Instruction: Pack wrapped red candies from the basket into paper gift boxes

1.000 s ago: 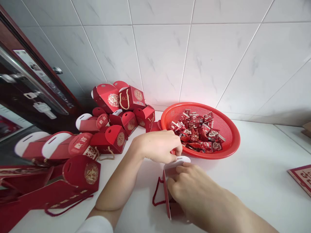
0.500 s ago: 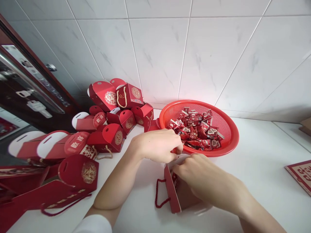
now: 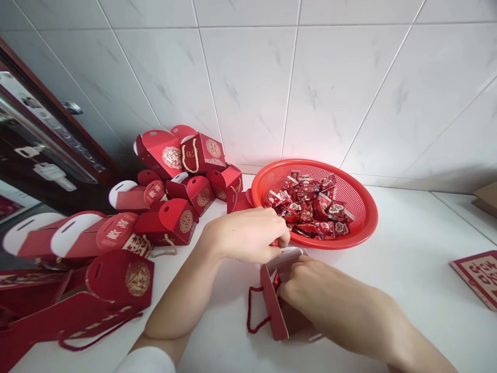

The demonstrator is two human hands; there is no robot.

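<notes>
An open red box (image 3: 275, 305) with a dark red cord handle stands on the white table, its inside facing up. My right hand (image 3: 322, 295) reaches into it with curled fingers, beside a red candy wrapper (image 3: 276, 281); what the fingertips hold is hidden. Just above the box's back edge, my left hand (image 3: 252, 233) is closed, with a bit of red wrapper showing between its fingers. Behind both hands sits a red perforated basket (image 3: 367, 210) with several wrapped candies (image 3: 310, 204) in it.
Several red gift boxes (image 3: 182, 223) with rope handles crowd the left side. A dark door with keys (image 3: 54, 173) is at the far left. To the right lies a flat printed red piece (image 3: 477, 277). A tiled wall (image 3: 248, 83) rises behind.
My right hand has shifted slightly within the box, and more of the red wrapper inside shows. The whole view has moved a little, so things appear slightly further left.
</notes>
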